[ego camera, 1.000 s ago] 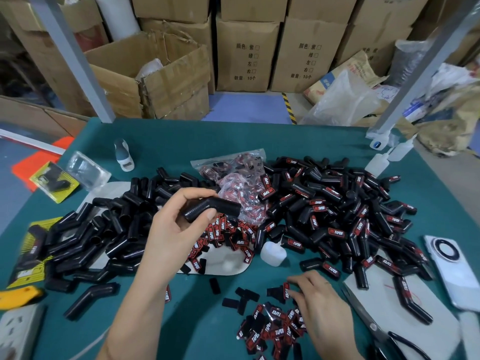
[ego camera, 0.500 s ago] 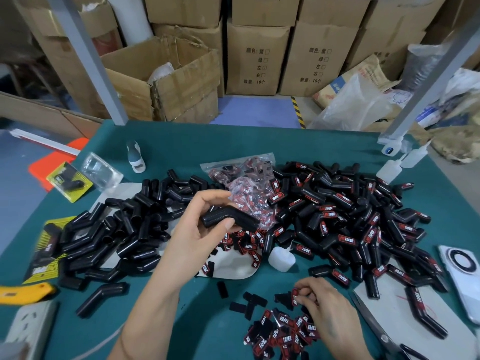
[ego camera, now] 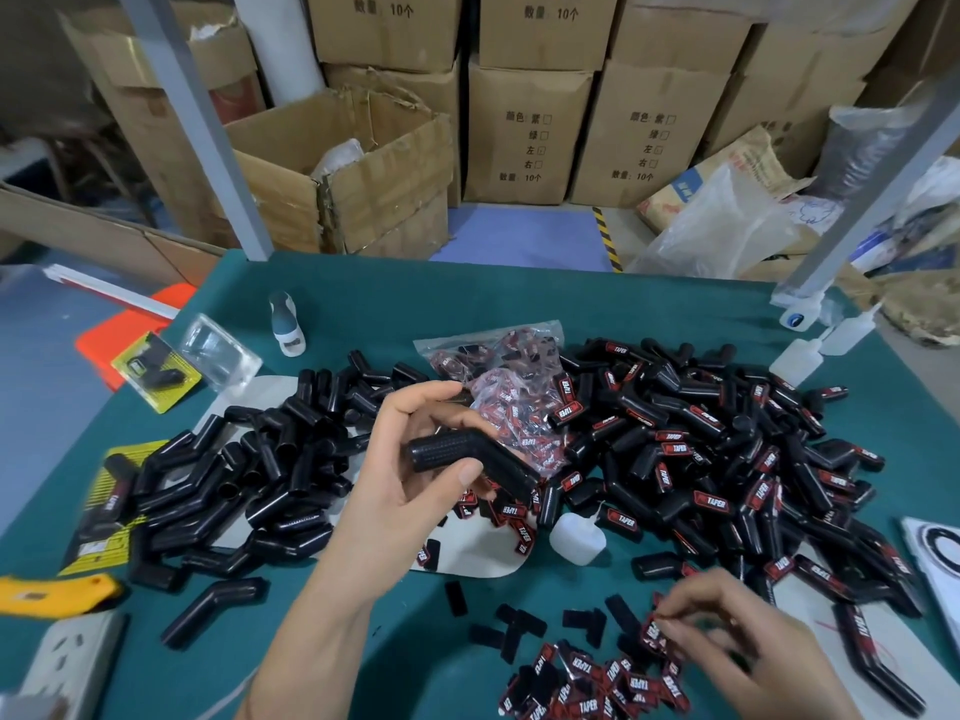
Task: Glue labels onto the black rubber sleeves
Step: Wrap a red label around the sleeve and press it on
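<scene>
My left hand (ego camera: 410,475) grips a bent black rubber sleeve (ego camera: 467,454) above the middle of the green table (ego camera: 519,304), thumb on its near side. My right hand (ego camera: 727,636) pinches one red-and-black label (ego camera: 653,634) at the edge of the loose label heap (ego camera: 592,683) near the front. Unlabelled sleeves (ego camera: 249,485) lie piled at the left. Labelled sleeves (ego camera: 727,459) are heaped at the right. A small white glue bottle (ego camera: 576,537) lies between the piles.
A clear bag of labels (ego camera: 509,376) sits behind the held sleeve. Scissors are partly visible at the right. A yellow cutter (ego camera: 57,592) and power strip (ego camera: 67,662) lie at the front left, a phone (ego camera: 935,558) at the right edge. More glue bottles (ego camera: 800,356) stand at the back right.
My right hand has picked one label off the heap and lifted it slightly. My left hand keeps holding the sleeve in about the same place.
</scene>
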`<state>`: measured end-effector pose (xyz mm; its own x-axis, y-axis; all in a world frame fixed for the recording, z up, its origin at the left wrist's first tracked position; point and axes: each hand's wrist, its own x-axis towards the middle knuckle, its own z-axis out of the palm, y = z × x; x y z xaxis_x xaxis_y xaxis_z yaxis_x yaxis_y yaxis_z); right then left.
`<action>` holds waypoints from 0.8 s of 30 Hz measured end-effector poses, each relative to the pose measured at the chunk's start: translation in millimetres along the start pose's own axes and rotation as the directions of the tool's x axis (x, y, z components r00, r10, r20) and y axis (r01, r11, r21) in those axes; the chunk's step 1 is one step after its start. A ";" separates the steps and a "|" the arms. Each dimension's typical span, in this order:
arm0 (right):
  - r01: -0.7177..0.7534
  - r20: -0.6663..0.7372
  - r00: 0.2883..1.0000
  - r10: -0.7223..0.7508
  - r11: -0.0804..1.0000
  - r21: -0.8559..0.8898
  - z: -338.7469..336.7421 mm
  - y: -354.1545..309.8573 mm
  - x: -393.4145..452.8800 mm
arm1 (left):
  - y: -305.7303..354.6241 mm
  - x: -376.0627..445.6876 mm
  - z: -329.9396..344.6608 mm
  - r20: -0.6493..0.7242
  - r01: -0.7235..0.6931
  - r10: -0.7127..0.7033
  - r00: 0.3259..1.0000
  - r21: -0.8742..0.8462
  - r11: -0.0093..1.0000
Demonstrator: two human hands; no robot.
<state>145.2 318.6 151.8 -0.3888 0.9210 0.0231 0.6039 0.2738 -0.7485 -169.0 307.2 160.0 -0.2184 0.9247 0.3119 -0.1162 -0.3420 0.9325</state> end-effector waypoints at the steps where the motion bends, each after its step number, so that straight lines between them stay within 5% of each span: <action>1: 0.048 0.032 0.998 -0.047 0.998 -0.037 -4.0 -6.4 5.1 | 0.0 -0.2 -0.4 -0.006 -0.004 0.004 1.000 -0.006 1.000; 6: 0.118 0.385 0.923 -0.006 0.957 -0.267 24.0 -1.1 23.2 | -6.8 -2.5 -9.1 0.014 -0.004 0.004 1.000 -0.036 0.999; 9: 0.089 0.370 0.927 0.055 0.929 -0.359 52.5 13.3 18.8 | -9.8 -1.9 -10.6 0.024 0.014 -0.013 1.000 -0.020 1.000; 13: 0.266 0.179 0.962 -0.204 0.839 -0.474 70.8 31.1 8.7 | -8.2 -1.6 -4.8 0.065 0.020 -0.013 0.998 -0.111 0.994; 16: 0.253 0.112 0.967 -0.228 0.819 -0.515 73.4 36.8 -2.8 | -3.5 -2.0 1.3 0.089 0.002 0.012 0.996 -0.164 0.986; 19: 0.218 0.091 0.976 -0.198 0.848 -0.484 65.9 38.9 -9.0 | -1.8 -2.8 5.1 0.113 0.003 0.019 0.993 -0.192 0.981; 24: 0.427 -0.070 0.889 -0.453 0.874 -0.233 30.3 16.9 -4.5 | -0.4 -5.2 10.1 0.162 -0.008 0.046 0.986 -0.230 0.973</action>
<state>136.1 310.6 119.0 -0.5705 0.7141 0.4057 0.5240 0.6969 -0.4898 -158.0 304.2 159.9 -0.0638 0.9228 0.3800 -0.3338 -0.3786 0.8633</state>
